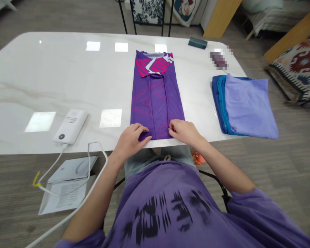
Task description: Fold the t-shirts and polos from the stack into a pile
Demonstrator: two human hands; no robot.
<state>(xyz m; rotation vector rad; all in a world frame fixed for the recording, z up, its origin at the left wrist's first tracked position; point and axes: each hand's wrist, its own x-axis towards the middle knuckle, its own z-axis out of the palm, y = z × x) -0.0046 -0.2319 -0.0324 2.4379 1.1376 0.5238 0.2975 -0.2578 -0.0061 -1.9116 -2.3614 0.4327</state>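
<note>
A purple shirt [156,96] with a pink and white pattern near its collar lies folded into a long strip down the middle of the white table [54,79]. My left hand [130,139] pinches the near left corner of its hem, fingers curled over the cloth. My right hand [184,132] grips the near right corner in the same way. Both hands rest at the table's front edge.
A stack of folded blue and lilac garments [245,105] lies at the right. A white power bank [71,125] with a cable sits front left. A dark teal case [197,42] and a blurred small object [218,58] lie far right. Papers [67,186] lie on the floor.
</note>
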